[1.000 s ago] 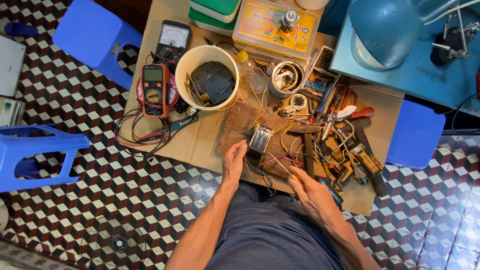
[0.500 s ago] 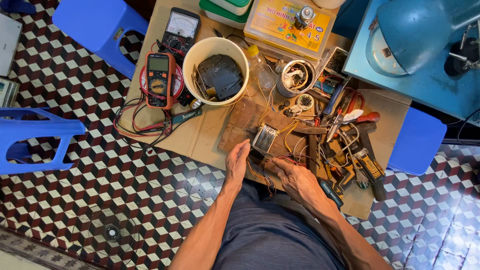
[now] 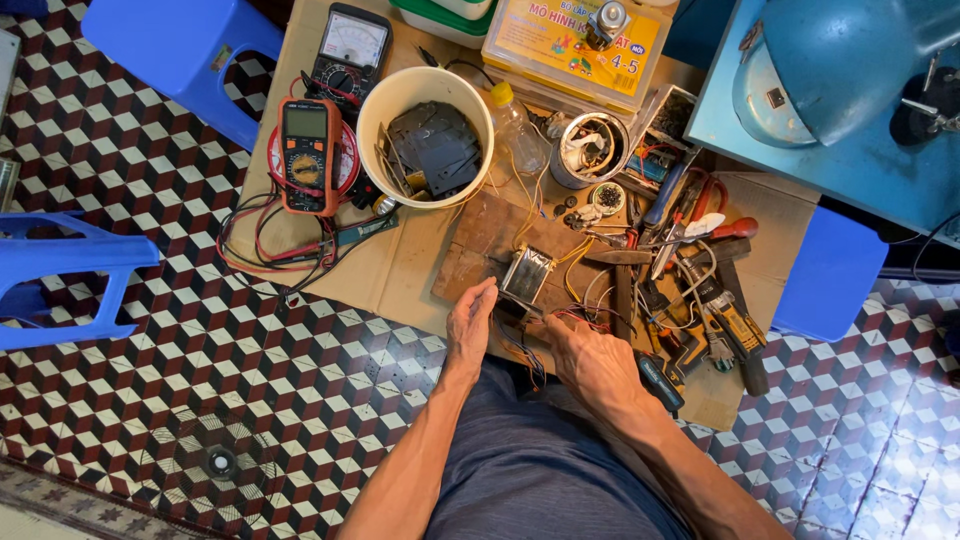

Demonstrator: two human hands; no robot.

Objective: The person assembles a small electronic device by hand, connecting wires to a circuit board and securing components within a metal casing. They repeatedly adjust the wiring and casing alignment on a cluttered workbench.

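Crowding the cardboard sheet were a cream bucket of dark scrap near its far edge, an orange multimeter with red and black leads at the left edge, and pliers and cutters heaped toward the right edge. The small transformer, a metal-cased block trailing yellow, red and black wires, sat on a wooden board near the near edge. The left hand lay just beside it, fingers loose and extended. The right hand rested among the wires; whether it gripped any, I cannot tell.
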